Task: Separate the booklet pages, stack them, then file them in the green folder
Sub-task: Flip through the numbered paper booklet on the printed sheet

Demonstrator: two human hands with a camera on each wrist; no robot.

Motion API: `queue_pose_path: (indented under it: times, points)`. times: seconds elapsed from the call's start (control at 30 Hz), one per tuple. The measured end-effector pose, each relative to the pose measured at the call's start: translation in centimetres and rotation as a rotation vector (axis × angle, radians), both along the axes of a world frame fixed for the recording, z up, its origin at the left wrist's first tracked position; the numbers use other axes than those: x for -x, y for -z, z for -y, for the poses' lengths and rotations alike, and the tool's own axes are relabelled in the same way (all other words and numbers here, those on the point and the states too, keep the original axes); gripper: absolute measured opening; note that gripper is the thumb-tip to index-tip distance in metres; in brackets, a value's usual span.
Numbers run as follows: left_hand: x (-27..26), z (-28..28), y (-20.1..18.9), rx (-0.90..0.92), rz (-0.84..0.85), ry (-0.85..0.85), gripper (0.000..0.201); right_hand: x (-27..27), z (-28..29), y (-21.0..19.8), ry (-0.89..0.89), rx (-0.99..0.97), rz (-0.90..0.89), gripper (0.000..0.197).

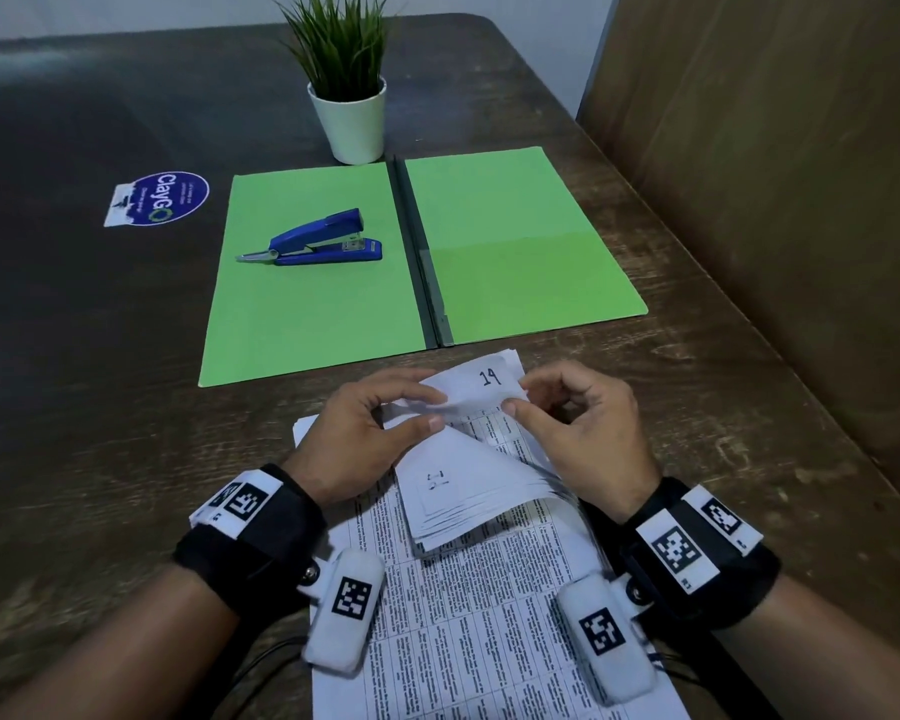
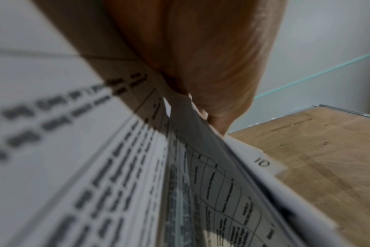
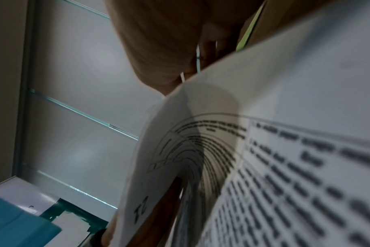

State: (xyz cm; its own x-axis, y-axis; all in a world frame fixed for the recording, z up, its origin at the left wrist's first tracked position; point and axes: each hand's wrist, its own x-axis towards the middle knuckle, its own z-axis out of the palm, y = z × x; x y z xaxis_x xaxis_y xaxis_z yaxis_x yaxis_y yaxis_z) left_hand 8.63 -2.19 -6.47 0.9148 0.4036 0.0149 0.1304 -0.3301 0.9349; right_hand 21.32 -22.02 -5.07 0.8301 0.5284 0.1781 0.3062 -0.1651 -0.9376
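Lower centre of head view: booklet (image 1: pixel 468 480) on wooden table (image 1: pixel 697 387), upper pages folded back. Left hand (image 1: pixel 365 439) and right hand (image 1: pixel 583 433) both pinching folded top corner marked "19", thumbs on paper. Green folder (image 1: pixel 323 304) lying open, mid-frame, just beyond booklet. Blue stapler (image 1: pixel 315 240) on folder's left leaf. Potted plant (image 1: pixel 346 85) at top centre, touching folder's far edge.

Right hand (image 3: pixel 158 50) pinches curled booklet pages (image 3: pixel 285 117) — blurred print, "12".
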Motion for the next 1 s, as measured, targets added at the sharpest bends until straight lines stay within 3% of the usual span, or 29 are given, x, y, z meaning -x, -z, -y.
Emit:
queue_pose_path:
  times: [0.1,0.33,0.47,0.53,0.67,0.8,0.9,1.0]
  points:
    - [0.0,-0.1,0.0,-0.010,-0.012,0.009,0.012,0.2,0.0,-0.2,-0.062,-0.070,0.002,0.037]
    - [0.0,0.0,0.4,-0.038,0.009,0.004,0.019,0.2,0.2,-0.4,-0.094,-0.050,0.178,0.048]
    - [0.0,-0.1,0.6,-0.025,0.021,0.025,0.017,-0.3,0.1,0.3,-0.121,0.055,0.330,0.016]
    - [0.0,-0.1,0.6,0.026,0.030,0.022,0.009,-0.2,0.2,0.3,-0.182,0.101,0.282,0.009]
    - [-0.1,-0.3,0.6,-0.040,-0.025,0.054,0.028,0.7,0.4,-0.6,-0.275,0.113,0.105,0.008]
    - [0.0,0.1,0.0,-0.017,-0.051,0.038,0.020,0.3,0.0,-0.7,0.019,-0.035,-0.099,0.032]
    - [0.0,0.3,0.0,-0.045,-0.021,0.022,0.005,-0.2,-0.3,0.0,0.115,-0.009,-0.212,0.021]
    - [0.0,0.0,0.1,-0.048,-0.032,0.034,0.030,-0.4,-0.2,0.5,0.118,0.027,-0.186,0.016]
